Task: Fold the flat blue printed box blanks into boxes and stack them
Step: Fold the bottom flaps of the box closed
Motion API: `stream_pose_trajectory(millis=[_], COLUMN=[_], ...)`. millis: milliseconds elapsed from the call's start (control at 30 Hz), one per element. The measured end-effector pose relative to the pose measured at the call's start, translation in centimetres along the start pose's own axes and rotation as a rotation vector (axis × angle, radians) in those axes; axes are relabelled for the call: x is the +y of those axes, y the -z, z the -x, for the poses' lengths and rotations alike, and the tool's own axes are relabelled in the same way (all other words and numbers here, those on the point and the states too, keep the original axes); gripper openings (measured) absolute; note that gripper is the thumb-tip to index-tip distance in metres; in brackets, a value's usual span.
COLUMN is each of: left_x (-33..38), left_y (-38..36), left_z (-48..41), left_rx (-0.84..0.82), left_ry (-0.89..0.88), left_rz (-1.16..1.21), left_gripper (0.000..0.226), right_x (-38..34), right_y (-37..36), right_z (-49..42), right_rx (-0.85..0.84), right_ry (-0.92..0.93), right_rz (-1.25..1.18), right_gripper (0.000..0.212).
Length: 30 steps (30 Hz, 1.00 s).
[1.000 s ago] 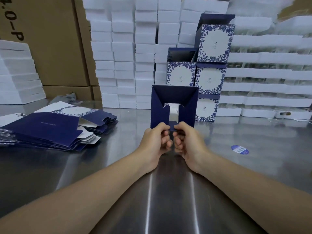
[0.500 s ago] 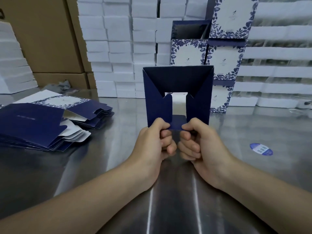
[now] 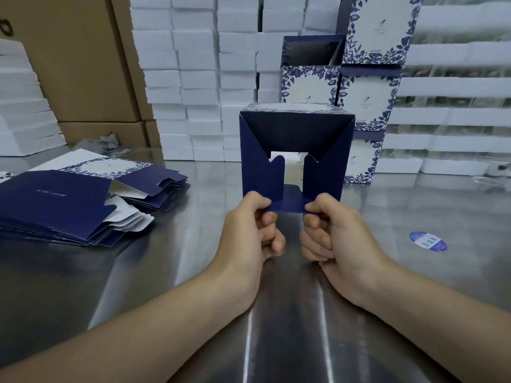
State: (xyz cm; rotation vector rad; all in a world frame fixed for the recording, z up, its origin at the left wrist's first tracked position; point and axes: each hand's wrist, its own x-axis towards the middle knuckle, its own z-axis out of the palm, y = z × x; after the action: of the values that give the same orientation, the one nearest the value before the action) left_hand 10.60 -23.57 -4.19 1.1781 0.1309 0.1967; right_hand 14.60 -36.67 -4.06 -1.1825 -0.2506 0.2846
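Above the middle of the brushed-steel worktop (image 3: 193, 272), both hands hold a half-formed box (image 3: 296, 150) of matte navy card, its open end turned toward the camera. The left hand (image 3: 249, 233) and right hand (image 3: 340, 239) each pinch one end of the lower navy tab between thumb and curled fingers (image 3: 265, 217), the remaining fingers tucked into the palm. Two side flaps with rounded, notched tips fold inward, and a wide trapezoid flap slopes down from the top edge, leaving a square opening in the centre. The box's upper face shows white card with a blue leaf print.

Toward the left edge lies a fanned pile of flat blanks (image 3: 69, 205), navy outside and white inside, the topmost showing a small line of pale writing too fine to read. Along the far edge stand finished boxes (image 3: 367, 106), stacked, white-panelled with blue floral borders and a tiny emblem. Behind them rise rows of white foam blocks (image 3: 193, 78), and brown corrugated cartons (image 3: 83, 64) fill the far left corner. An oval blue sticker (image 3: 428, 241) lies flat near the right edge, its print illegible.
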Motion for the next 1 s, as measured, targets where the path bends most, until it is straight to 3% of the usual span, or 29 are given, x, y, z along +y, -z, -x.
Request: stream_pose_trajectory(millis=[133,267,367,467,533,633,733,1000], left_x=[-0.2,0.0,0.0,0.0,-0.3,-0.3,0.0,-0.2], left_y=[-0.1,0.0,0.0,0.1,0.4,0.6,0.3,0.4], left_z=[0.1,0.1,0.1,0.3,0.0,-0.4,-0.3,-1.0], left_rx=[0.069,0.106,0.117,0.112,0.120,0.087,0.038,0.100], left_ry=[-0.051,-0.049,-0.102,-0.184,-0.193,-0.259,-0.297,-0.272], left_rz=[-0.058,-0.079,-0.143,-0.226,-0.223,-0.160,-0.106,-0.027], left_gripper=[0.043,0.045,0.037,0.015,0.037,0.060,0.051,0.031], right_x=[0.2,0.4,0.6,0.6,0.6,0.7,0.8,0.8], right_y=[0.1,0.0,0.2,0.0,0.2,0.2,0.3,0.2], right_z=[-0.3,-0.5,-0.6,-0.4,-0.4,-0.5,-0.6,-0.7], right_rx=[0.034,0.153,0.167,0.162,0.171,0.153,0.147,0.131], right_ry=[0.029,0.134,0.227,0.294,0.322,0.318,0.305,0.265], right_rz=[0.000,0.011,0.041,0.084,0.110,0.131,0.145,0.149], right_gripper=[0.039,0.019,0.051,0.041,0.032,0.040,0.043,0.037])
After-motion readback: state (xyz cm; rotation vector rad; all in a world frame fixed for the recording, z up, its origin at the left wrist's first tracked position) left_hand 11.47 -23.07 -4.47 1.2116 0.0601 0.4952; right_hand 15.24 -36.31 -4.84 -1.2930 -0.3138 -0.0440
